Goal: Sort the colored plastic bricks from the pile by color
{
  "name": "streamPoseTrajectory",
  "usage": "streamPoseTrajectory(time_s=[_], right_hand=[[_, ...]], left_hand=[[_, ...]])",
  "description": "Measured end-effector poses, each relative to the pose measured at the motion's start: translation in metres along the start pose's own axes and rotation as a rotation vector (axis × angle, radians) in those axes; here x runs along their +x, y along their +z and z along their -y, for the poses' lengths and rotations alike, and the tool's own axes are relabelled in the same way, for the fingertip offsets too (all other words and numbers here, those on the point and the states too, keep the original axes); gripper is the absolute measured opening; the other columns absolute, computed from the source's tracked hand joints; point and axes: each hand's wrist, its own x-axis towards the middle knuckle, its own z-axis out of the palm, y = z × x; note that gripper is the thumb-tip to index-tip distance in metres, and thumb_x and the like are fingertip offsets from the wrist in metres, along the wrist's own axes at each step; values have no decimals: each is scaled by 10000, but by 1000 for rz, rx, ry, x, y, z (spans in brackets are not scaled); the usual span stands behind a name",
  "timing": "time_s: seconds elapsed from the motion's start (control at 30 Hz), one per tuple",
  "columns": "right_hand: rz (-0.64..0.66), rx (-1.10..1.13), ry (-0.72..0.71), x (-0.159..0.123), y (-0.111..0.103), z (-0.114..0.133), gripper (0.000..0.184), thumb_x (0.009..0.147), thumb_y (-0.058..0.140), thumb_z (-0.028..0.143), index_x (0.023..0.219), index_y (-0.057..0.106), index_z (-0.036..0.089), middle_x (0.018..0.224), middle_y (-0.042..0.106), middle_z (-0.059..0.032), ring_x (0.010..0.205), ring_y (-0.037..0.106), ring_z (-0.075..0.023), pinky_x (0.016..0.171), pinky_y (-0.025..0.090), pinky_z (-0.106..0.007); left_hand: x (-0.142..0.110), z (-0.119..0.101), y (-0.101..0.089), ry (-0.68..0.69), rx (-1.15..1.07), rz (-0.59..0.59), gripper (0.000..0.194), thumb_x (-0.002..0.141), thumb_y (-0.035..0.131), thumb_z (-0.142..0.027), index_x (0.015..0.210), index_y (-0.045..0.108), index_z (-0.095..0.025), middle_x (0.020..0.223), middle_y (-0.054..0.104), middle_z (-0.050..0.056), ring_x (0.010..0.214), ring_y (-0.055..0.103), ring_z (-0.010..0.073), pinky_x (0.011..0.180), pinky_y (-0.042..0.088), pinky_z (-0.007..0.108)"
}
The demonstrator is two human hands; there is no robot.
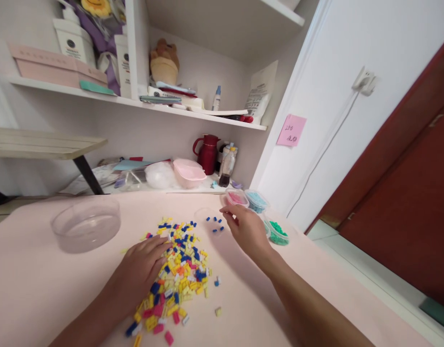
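We had our left hand (144, 258) palm down at the left edge of a spread pile of small toy building bricks (186, 262). It was open, its fingers loosely stretched side by side over the nearest pieces, and we could not tell whether the tips pressed on any. The pile, mostly yellow and blue with some pink, white and orange, lay to the right of that hand on the pink-covered desk (254, 313).

We held our right hand (247, 231) beyond and to the right of the pile, its fingers bent and the thumb close beneath them; whether it pinched a piece or was empty, we could not tell. Just left of its fingertips lay a few separate blue bricks (215, 219). Behind it stood a tub of pink pieces (237, 198) and a tub of light blue pieces (256, 201), and to its right a tub of green pieces (278, 233). Beyond our left hand, farther to the left, we had a round clear dish (85, 226).
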Motion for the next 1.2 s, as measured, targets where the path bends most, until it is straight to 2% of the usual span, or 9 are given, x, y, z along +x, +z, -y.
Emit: streamPoseTrajectory(time_s=[0.13, 0.27, 0.33, 0.53, 0.7, 0.8, 0.9, 1.03, 1.2], right_hand=[[118, 104, -63, -3, 1, 6, 220, 910, 504, 215, 1013, 698, 230, 962, 730, -35, 813, 641, -183, 701, 419, -274], [496, 330, -177, -9, 8, 14, 180, 853, 561, 165, 911, 724, 217, 854, 721, -5, 733, 634, -134, 673, 435, -227], [626, 437, -183, -11, 13, 15, 158, 812, 615, 154, 907, 726, 213, 843, 705, -1, 731, 623, -126, 675, 445, -215], [756, 519, -218, -11, 15, 12, 284, 745, 753, 263, 1016, 681, 217, 843, 581, 17, 687, 547, -105, 634, 435, -196], [783, 364, -302, -15, 16, 18, 583, 637, 839, 266, 1165, 590, 270, 984, 517, 13, 749, 537, -111, 692, 442, -210], [621, 375, -265, -19, 28, 21, 429, 742, 761, 236, 1141, 606, 270, 1037, 546, -6, 729, 550, -106, 709, 450, -225], [486, 436, -249, -18, 40, 18, 178, 841, 651, 194, 1013, 679, 227, 958, 610, -20, 782, 582, -125, 743, 449, -230], [500, 506, -176, -11, 41, 7, 149, 873, 586, 156, 870, 731, 189, 898, 656, -29, 747, 591, -118, 688, 445, -215], [559, 543, -259, -6, 29, 5, 106, 742, 770, 219, 846, 760, 206, 810, 597, -9, 726, 553, -118, 652, 437, -200]], left_hand=[[0, -1, -1, 2, -5, -25, 375, 929, 425, -336, 1226, 652, -313, 1304, 663, 19, 1246, 565, 232, 1045, 449, 453], [0, -4, -2, 0, -15, -30, 364, 917, 437, -326, 1201, 664, -307, 1289, 672, 25, 1230, 578, 233, 1032, 459, 449], [0, -6, -3, -7, -11, -16, 373, 917, 422, -313, 1201, 665, -296, 1299, 665, 32, 1240, 570, 241, 1033, 457, 463], [-1, -9, -4, -7, -12, -31, 379, 919, 420, -316, 1215, 655, -288, 1299, 664, 41, 1252, 558, 240, 1043, 445, 471], [-2, -8, -3, -11, -28, -15, 382, 928, 410, -320, 1224, 649, -286, 1319, 651, 40, 1259, 549, 236, 1051, 435, 475], [-2, -7, -2, -11, 1, -12, 389, 924, 414, -329, 1235, 644, -291, 1313, 655, 42, 1263, 547, 244, 1048, 438, 478], [-1, -7, -3, -7, 31, -3, 398, 924, 407, -321, 1248, 637, -294, 1319, 651, 44, 1267, 547, 248, 1045, 442, 485], [-1, -8, -3, -11, 39, 11, 391, 928, 401, -313, 1232, 647, -292, 1322, 649, 40, 1270, 545, 249, 1046, 440, 490], [-1, -8, -3, -15, 37, 7, 390, 924, 413, -311, 1238, 643, -298, 1315, 654, 34, 1269, 545, 241, 1047, 440, 476]])
